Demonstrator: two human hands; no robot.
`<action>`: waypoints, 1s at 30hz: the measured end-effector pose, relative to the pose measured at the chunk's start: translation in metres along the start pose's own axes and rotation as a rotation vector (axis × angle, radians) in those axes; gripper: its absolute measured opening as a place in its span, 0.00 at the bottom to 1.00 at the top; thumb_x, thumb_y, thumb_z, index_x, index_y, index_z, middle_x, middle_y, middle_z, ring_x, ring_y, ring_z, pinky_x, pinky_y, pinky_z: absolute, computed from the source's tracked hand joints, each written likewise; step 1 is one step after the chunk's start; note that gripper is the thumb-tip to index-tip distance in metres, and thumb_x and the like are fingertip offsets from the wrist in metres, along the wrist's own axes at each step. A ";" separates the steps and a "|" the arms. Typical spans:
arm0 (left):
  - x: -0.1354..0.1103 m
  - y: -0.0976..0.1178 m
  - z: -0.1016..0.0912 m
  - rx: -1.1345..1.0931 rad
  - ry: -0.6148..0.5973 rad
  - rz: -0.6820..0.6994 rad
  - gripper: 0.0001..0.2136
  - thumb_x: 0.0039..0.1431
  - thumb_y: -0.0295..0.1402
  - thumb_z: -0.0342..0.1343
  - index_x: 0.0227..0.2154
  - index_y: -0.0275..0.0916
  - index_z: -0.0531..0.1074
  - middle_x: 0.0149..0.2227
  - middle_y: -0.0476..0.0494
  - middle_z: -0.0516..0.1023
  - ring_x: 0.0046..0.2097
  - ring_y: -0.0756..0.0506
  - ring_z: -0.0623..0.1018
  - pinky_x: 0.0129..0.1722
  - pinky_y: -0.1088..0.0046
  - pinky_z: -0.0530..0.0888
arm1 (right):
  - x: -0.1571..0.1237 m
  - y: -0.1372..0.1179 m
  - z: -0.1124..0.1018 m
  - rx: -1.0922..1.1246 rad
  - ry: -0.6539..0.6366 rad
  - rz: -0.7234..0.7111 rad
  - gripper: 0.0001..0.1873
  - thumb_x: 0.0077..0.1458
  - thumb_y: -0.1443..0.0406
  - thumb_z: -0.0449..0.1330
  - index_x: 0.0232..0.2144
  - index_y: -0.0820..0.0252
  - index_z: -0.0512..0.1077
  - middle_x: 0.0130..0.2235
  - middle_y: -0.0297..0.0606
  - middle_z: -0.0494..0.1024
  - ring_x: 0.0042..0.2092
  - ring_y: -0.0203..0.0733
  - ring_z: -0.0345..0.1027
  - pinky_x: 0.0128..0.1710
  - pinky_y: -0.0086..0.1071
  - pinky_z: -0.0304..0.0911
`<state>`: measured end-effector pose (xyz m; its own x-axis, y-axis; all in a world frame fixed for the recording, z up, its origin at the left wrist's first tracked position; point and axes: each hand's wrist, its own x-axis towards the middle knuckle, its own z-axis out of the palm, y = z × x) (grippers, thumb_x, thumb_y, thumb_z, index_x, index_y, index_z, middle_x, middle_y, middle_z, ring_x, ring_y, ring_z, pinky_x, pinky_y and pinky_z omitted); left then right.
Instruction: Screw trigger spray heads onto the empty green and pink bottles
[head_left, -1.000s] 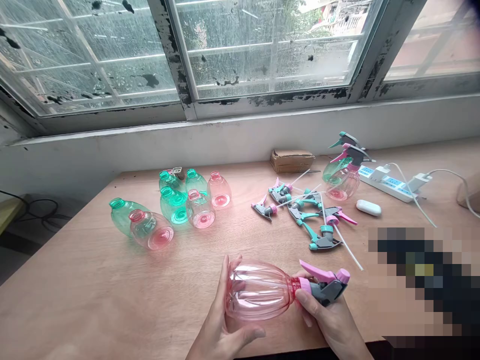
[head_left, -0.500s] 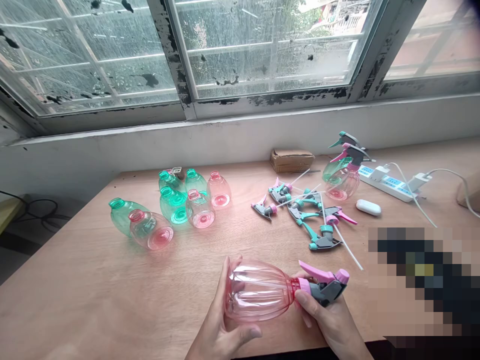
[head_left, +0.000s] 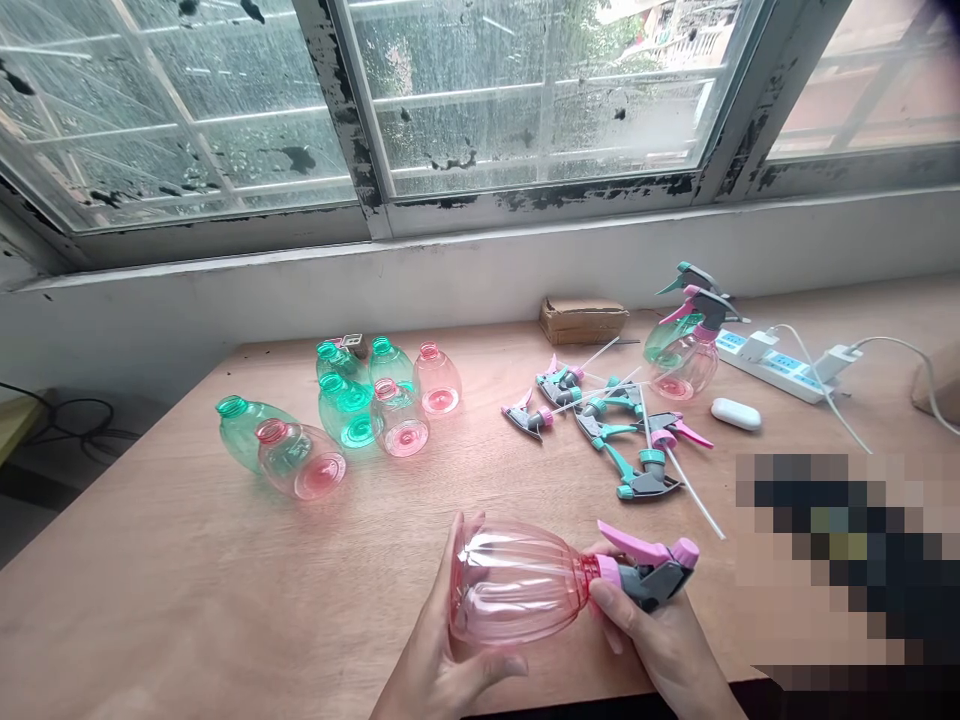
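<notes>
A clear pink spray bottle (head_left: 517, 585) lies sideways between my hands, with its base to the left. Its pink and grey trigger head (head_left: 660, 577) sits on the neck at the right. My left hand (head_left: 442, 645) cups the base end, fingers behind and thumb below. The thumb and fingers of my right hand (head_left: 664, 635) are closed around the pink collar at the neck. Beyond the bottle, several loose teal, pink and grey spray heads (head_left: 651, 484) lie in a pile, with thin white tubes on them.
Several open green bottles (head_left: 259, 435) and pink bottles (head_left: 437, 380) are at the left, two of them lying over. At the back right stand two bottles with heads (head_left: 684, 368), near a white power strip (head_left: 787, 370), a white case (head_left: 736, 414) and a cardboard box (head_left: 583, 322).
Almost nothing differs. Both hands keep the same hold on the spray bottle, and the left thumb has shifted very slightly to the right.
</notes>
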<state>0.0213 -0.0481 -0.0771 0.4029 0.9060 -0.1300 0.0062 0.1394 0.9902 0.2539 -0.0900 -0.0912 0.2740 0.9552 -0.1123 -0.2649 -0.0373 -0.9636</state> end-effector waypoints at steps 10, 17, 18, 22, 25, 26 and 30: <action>-0.003 -0.002 -0.001 0.021 -0.008 -0.014 0.59 0.50 0.49 0.75 0.75 0.58 0.39 0.78 0.44 0.49 0.72 0.29 0.62 0.72 0.52 0.59 | 0.000 -0.001 0.001 0.003 -0.007 0.006 0.22 0.55 0.48 0.74 0.39 0.60 0.80 0.20 0.29 0.72 0.19 0.34 0.60 0.22 0.29 0.55; 0.002 -0.002 -0.001 -0.046 -0.016 -0.019 0.51 0.55 0.46 0.73 0.75 0.60 0.46 0.78 0.46 0.51 0.74 0.31 0.61 0.72 0.55 0.58 | 0.001 0.000 0.001 0.032 0.013 -0.012 0.23 0.56 0.49 0.74 0.43 0.59 0.77 0.19 0.27 0.71 0.19 0.35 0.59 0.21 0.28 0.56; 0.003 -0.001 0.000 -0.034 -0.011 -0.014 0.51 0.56 0.44 0.72 0.75 0.60 0.45 0.78 0.46 0.52 0.73 0.31 0.62 0.72 0.55 0.59 | 0.001 0.000 0.001 0.037 0.015 -0.013 0.23 0.56 0.49 0.74 0.43 0.59 0.77 0.19 0.27 0.71 0.19 0.34 0.59 0.21 0.28 0.55; 0.001 0.001 0.004 0.045 0.029 0.046 0.43 0.65 0.43 0.64 0.74 0.63 0.44 0.78 0.49 0.53 0.75 0.35 0.59 0.74 0.56 0.54 | 0.001 0.000 0.002 0.037 0.003 0.002 0.22 0.56 0.50 0.74 0.40 0.60 0.78 0.20 0.29 0.72 0.19 0.33 0.59 0.21 0.28 0.55; 0.000 0.000 0.001 0.081 0.015 0.061 0.48 0.62 0.42 0.68 0.75 0.62 0.41 0.78 0.50 0.51 0.77 0.35 0.52 0.75 0.56 0.48 | 0.000 -0.001 0.002 0.035 -0.004 0.007 0.22 0.55 0.49 0.74 0.40 0.60 0.78 0.20 0.28 0.71 0.20 0.34 0.59 0.21 0.28 0.56; -0.001 0.000 0.000 0.070 -0.006 0.054 0.50 0.60 0.43 0.69 0.75 0.61 0.41 0.78 0.49 0.49 0.77 0.35 0.51 0.75 0.56 0.48 | 0.000 -0.001 0.002 0.031 -0.008 0.008 0.22 0.55 0.49 0.74 0.40 0.60 0.78 0.20 0.28 0.71 0.20 0.34 0.59 0.21 0.28 0.57; 0.001 -0.001 -0.004 -0.011 -0.050 0.022 0.47 0.60 0.45 0.69 0.75 0.57 0.45 0.79 0.47 0.48 0.77 0.33 0.51 0.75 0.56 0.51 | 0.000 -0.001 0.001 0.009 -0.004 0.004 0.23 0.55 0.49 0.74 0.41 0.60 0.78 0.20 0.28 0.70 0.20 0.35 0.60 0.21 0.29 0.58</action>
<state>0.0183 -0.0457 -0.0782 0.4481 0.8878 -0.1054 -0.0129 0.1243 0.9922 0.2531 -0.0892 -0.0898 0.2691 0.9562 -0.1152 -0.2745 -0.0385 -0.9608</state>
